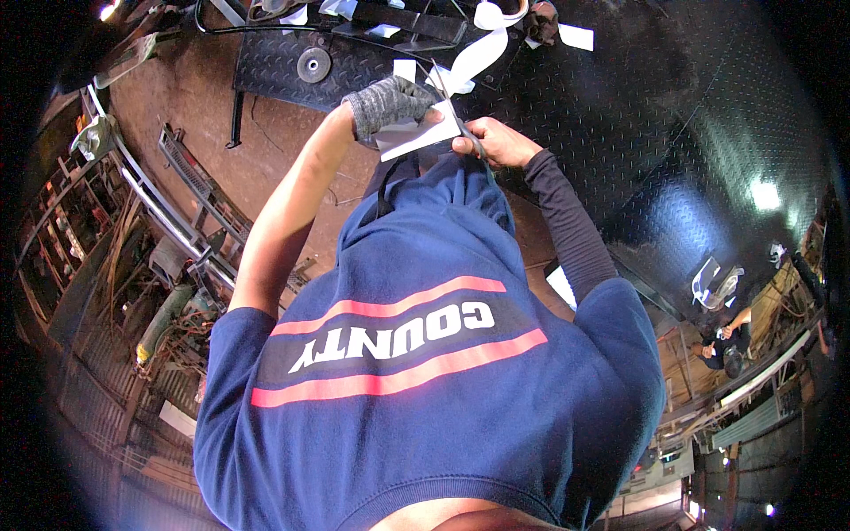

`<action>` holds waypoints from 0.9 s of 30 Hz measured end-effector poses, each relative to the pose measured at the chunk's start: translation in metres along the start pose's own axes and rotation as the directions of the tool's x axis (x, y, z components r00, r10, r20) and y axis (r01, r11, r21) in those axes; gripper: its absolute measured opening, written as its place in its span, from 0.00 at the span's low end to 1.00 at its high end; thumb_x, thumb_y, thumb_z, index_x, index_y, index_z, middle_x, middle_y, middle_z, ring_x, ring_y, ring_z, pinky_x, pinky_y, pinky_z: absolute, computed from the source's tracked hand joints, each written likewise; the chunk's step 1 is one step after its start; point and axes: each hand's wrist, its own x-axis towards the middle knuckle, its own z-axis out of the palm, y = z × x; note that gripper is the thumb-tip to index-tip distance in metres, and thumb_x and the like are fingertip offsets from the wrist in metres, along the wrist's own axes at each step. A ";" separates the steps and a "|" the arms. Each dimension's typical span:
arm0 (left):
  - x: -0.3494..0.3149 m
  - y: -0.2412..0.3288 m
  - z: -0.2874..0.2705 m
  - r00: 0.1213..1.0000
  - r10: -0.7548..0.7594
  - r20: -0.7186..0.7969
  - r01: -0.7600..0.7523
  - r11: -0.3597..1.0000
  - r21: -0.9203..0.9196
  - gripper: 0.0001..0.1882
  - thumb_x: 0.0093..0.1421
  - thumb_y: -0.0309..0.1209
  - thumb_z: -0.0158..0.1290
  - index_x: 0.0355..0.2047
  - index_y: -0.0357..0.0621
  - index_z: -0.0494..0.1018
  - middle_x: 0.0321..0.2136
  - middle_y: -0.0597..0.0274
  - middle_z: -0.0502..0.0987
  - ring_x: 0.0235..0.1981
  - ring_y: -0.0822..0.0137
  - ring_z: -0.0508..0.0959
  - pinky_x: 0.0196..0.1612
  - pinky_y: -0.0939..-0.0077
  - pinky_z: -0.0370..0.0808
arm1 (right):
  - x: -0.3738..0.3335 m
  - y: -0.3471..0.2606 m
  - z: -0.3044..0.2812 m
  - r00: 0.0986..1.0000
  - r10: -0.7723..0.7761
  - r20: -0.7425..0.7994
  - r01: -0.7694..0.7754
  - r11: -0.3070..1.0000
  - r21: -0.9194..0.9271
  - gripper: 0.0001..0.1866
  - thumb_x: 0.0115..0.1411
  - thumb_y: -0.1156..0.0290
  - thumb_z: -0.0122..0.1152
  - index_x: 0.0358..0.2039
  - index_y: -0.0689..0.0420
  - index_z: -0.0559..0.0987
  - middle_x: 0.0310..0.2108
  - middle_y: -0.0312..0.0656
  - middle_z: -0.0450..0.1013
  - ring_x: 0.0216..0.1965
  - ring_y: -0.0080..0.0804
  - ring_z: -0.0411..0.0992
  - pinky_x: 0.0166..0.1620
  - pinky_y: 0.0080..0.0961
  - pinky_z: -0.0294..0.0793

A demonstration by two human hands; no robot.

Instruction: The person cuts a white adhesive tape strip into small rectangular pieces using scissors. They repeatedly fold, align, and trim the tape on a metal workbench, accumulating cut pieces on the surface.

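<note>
My left hand [394, 104], in a grey knitted glove, is closed on a white sheet [414, 138] that looks like paper or backing material. My right hand [500, 143], bare below a black sleeve, grips a pair of scissors [445, 88] by the handles. Their blades point away from me and lie along the right edge of the sheet; whether they are apart is too small to tell. Just beyond my hands a long curling white strip [480, 57] lies on dark metal, and a small white piece [405, 69] shows above the glove.
Black tread plate [637, 133] spreads to the right. A round metal disc [313, 65] rests on a dark tread-patterned platform [270, 71] with a leg. Metal frames and scrap [168, 257] line the left side. Another person [726, 343] is at the far right.
</note>
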 end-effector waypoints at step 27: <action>-0.026 -0.006 0.009 0.905 0.080 -0.418 -0.118 0.991 -0.067 0.14 0.52 0.37 0.58 0.31 0.39 0.76 0.22 0.72 0.73 0.25 0.80 0.69 0.30 0.82 0.67 | 0.018 0.036 0.029 0.806 -0.402 -0.435 0.499 0.856 0.134 0.20 0.45 0.60 0.69 0.35 0.56 0.74 0.29 0.29 0.67 0.28 0.19 0.64 0.32 0.16 0.66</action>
